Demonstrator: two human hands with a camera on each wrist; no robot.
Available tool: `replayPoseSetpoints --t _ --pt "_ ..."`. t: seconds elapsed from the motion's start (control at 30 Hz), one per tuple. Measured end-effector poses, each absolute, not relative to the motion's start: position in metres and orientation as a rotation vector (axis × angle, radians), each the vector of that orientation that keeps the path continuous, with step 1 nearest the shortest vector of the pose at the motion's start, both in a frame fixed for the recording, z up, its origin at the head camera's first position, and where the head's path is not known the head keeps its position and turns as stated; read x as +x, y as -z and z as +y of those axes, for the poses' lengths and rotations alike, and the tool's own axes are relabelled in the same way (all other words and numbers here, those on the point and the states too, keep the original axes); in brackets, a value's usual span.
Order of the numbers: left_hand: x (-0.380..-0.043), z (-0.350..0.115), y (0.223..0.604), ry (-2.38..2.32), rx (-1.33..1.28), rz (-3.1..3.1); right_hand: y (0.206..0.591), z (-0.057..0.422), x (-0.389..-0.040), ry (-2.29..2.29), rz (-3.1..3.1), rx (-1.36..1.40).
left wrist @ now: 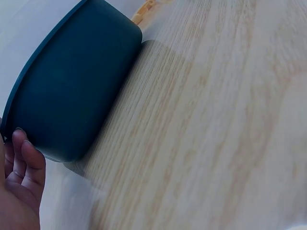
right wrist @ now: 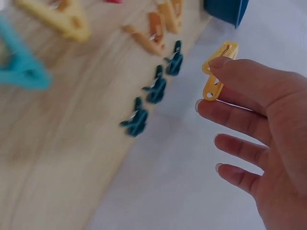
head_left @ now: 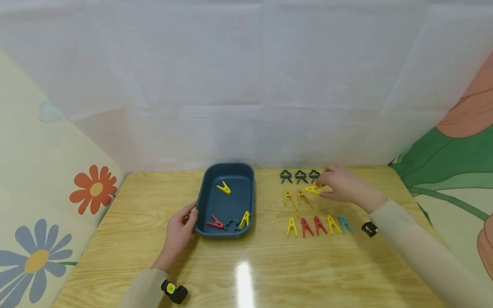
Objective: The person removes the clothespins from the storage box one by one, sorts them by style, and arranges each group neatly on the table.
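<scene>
My left hand (head_left: pixel 178 231) holds the front left side of a dark blue plastic bin (head_left: pixel 227 207) by its rim. In the left wrist view, several fingertips (left wrist: pixel 32 155) lie against the bin's outer wall (left wrist: pixel 76 81). Over the right part of the table, my right hand (head_left: pixel 343 186) pinches a yellow clothespin (right wrist: pixel 211 88) between thumb and forefinger, its other fingers apart. Beside that clothespin two yellow clothespins (head_left: pixel 289 199) lie on the table. Behind them is a row of three dark green cloud-shaped clips (head_left: pixel 301 176).
Nearer the front runs a row of yellow, red (head_left: pixel 306 227) and teal clothespins (head_left: pixel 345 223). Inside the bin lie two yellow clothespins (head_left: pixel 224 188), a red clothespin (head_left: pixel 215 222) and a dark clip (head_left: pixel 232 226). A white sheet (head_left: pixel 231 85) hangs behind the wooden table (head_left: pixel 269 265).
</scene>
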State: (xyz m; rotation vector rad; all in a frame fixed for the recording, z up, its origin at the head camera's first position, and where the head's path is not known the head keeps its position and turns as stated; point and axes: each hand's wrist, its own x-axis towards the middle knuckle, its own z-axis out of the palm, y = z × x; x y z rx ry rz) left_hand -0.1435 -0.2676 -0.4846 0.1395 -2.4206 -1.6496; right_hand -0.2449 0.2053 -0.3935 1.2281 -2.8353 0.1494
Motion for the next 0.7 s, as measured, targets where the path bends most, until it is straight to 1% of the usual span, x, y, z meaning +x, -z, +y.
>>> replayPoseSetpoints --t 0.43,0.57,0.7 --pt "-0.144 -0.267 0.484 1.62 0.151 -2.434 0.428 0.267 -0.208 -0.208 -2.919 0.991" --pt "-0.144 -0.267 0.485 1.628 0.147 -2.43 0.442 0.278 -0.197 -0.261 -2.929 0.932" --pt "-0.144 -0.267 0.485 1.641 0.148 -2.429 0.454 0.285 -0.185 -0.337 -2.978 0.805"
